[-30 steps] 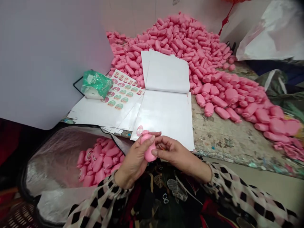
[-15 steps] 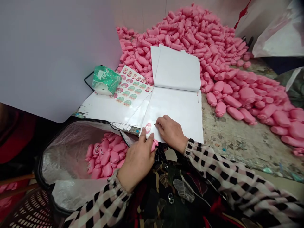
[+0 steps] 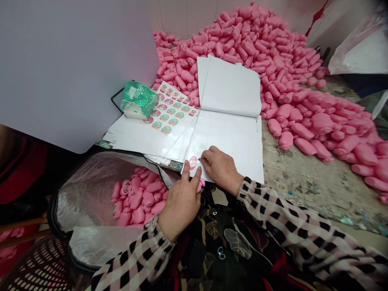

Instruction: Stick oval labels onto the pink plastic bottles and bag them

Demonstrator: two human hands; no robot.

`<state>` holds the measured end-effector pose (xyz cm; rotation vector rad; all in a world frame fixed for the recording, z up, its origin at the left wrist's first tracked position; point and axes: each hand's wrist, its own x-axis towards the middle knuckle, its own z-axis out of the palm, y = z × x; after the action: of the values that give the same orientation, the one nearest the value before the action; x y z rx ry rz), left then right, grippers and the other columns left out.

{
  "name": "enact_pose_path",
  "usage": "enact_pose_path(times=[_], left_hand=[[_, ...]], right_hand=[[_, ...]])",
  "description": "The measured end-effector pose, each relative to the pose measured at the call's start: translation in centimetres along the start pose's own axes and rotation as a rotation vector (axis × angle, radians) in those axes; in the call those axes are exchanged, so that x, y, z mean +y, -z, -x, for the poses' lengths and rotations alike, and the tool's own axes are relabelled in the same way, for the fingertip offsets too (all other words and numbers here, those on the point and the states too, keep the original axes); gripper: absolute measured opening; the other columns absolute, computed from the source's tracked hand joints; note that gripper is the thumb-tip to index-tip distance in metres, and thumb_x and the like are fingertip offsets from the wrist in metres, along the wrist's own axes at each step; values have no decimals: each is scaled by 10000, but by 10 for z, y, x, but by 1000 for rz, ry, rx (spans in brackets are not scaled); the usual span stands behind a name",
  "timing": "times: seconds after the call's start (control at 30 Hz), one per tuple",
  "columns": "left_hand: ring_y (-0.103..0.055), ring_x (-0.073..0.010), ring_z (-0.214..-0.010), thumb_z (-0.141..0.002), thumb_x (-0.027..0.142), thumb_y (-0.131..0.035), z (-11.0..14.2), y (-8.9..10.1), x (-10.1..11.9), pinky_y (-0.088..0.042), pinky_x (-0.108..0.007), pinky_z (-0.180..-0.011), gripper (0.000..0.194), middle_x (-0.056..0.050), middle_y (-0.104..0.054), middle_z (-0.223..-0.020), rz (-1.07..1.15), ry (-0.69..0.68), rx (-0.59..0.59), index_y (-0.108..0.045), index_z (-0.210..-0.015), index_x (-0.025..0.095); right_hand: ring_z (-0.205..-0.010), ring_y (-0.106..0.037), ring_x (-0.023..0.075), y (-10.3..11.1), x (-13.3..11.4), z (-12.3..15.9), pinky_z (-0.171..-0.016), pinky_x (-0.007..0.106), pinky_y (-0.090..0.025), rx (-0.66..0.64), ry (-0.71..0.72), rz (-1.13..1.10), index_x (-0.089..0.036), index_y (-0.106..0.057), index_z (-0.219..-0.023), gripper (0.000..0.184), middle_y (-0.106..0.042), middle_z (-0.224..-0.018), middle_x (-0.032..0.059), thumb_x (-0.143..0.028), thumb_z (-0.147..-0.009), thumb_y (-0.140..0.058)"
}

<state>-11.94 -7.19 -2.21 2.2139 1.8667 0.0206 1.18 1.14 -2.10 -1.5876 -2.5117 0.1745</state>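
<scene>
Sticker (image 3: 193,162) lies at the near left corner of our white sheet (image 3: 232,141) on the table (image 3: 306,178). With our left hand (image 3: 182,204) we hold a pink bottle (image 3: 201,185) in curled fingers, two other fingertips resting on the sheet. Our right hand (image 3: 222,166) bunches its fingertips at the sticker's edge; we cannot tell whether they pinch it.

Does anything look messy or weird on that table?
Yes, a bit. The tabletop looks blotchy and worn, with ragged, speckled bits along its front edge. The white sheets on the left are fanned out crookedly instead of stacked neatly. The pink pieces sprawl in a loose heap, though none looks clearly broken.
</scene>
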Motion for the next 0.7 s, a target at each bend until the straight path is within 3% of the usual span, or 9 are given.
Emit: enact_pose_path(times=[0.47, 0.7], left_hand=[[-626, -292, -993, -910, 230, -386, 1, -7, -4, -520, -439, -788, 562, -205, -94, -1538, 9, -8, 47, -261, -1457, 261], [-635, -281, -958, -888, 197, -411, 0, -10, -2, -523, -433, -770, 629, -198, -140, -1530, -21, -6, 78, -197, -1476, 270]], right_hand=[[-775, -542, 133, -10, 5, 2, -625, 253, -333, -4, -39, -247, -212, -631, -849, 167, -586, -867, 16, -273, -893, -483], [-754, -533, 131, -16, -2, 2, -624, 258, -322, 15, -147, -358, -210, -609, -791, 179, -607, -831, 7, -341, -870, -516]])
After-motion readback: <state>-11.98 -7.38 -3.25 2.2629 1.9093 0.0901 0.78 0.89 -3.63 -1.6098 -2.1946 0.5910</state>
